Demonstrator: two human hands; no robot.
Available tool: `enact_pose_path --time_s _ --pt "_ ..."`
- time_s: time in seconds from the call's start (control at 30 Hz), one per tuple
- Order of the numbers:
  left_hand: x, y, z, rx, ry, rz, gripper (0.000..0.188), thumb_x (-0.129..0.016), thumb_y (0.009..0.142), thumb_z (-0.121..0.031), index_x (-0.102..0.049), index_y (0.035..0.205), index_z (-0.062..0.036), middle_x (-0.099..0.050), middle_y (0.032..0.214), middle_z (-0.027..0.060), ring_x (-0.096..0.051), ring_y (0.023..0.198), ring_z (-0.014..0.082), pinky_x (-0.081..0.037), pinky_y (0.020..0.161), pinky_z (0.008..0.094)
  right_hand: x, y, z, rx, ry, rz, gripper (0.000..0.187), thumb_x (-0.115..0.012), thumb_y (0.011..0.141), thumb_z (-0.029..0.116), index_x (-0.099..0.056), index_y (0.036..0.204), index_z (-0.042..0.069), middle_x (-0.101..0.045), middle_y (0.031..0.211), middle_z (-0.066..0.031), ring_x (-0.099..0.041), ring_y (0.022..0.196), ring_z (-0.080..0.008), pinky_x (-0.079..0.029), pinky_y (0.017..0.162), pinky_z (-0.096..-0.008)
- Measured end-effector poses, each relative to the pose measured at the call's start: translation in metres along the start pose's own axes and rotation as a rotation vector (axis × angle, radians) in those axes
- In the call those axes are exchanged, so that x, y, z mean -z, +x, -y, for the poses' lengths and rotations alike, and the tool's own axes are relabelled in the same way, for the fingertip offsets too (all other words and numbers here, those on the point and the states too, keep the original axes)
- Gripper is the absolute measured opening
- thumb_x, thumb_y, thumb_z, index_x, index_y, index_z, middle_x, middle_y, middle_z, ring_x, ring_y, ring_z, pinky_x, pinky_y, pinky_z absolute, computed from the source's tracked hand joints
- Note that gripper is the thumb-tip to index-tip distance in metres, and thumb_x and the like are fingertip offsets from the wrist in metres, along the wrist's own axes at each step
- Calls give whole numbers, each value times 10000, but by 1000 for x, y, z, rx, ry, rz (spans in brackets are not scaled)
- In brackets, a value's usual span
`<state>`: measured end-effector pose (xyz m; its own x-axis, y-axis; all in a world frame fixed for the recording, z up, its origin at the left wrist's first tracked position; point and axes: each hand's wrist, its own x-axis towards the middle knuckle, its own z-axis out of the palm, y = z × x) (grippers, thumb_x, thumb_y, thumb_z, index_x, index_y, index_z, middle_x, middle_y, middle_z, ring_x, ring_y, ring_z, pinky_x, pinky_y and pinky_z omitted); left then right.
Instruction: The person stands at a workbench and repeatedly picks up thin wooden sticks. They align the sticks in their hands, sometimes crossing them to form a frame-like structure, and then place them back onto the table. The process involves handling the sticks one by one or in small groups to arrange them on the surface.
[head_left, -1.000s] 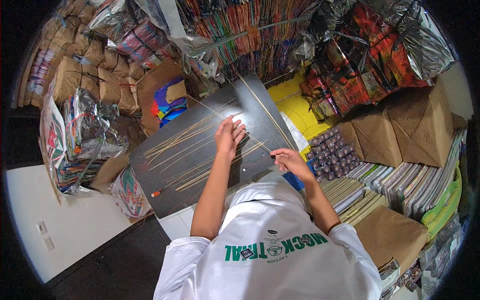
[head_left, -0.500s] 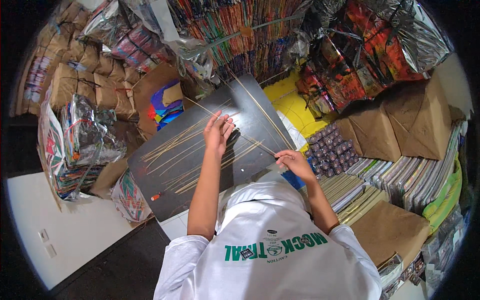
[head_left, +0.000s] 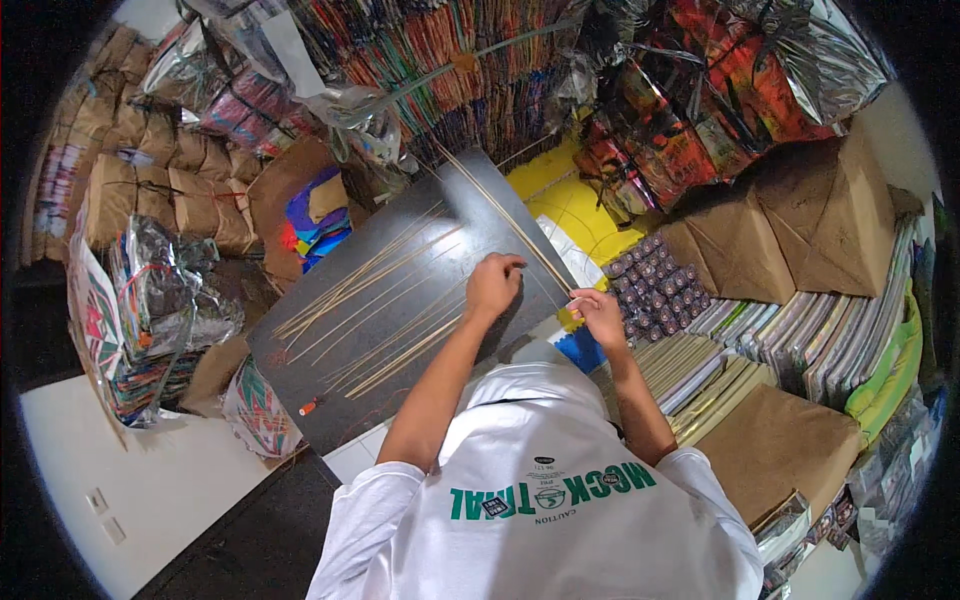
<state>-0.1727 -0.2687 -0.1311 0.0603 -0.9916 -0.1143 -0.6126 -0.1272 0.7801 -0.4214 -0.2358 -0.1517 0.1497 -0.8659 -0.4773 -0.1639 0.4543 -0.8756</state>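
We record green lettering point(head_left: 627, 490) on the white shirt point(head_left: 545, 425). Centre frame, the left hand point(head_left: 494, 287) curls; the right hand point(head_left: 600, 318) bends at the lower end of long sticks point(head_left: 510, 223). We cannot tell either grip.

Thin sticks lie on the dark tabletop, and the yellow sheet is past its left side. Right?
Wrong side: the head view shows the yellow sheet past the right side of the dark tabletop. Thin sticks do lie on it.
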Motion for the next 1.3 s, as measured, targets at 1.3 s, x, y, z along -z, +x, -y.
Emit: enact_pose_path --time_s 1.3 --pt "24 -11 -6 -571 747 158 255 -561 844 -160 -683 1067 -180 -615 1018 10 -621 962 188 -470 840 369 -14 7 -12 106 -32 3 248 -500 913 -2 -646 1112 -29 -712 864 -80 -613 674 -97 -493 624 -233"
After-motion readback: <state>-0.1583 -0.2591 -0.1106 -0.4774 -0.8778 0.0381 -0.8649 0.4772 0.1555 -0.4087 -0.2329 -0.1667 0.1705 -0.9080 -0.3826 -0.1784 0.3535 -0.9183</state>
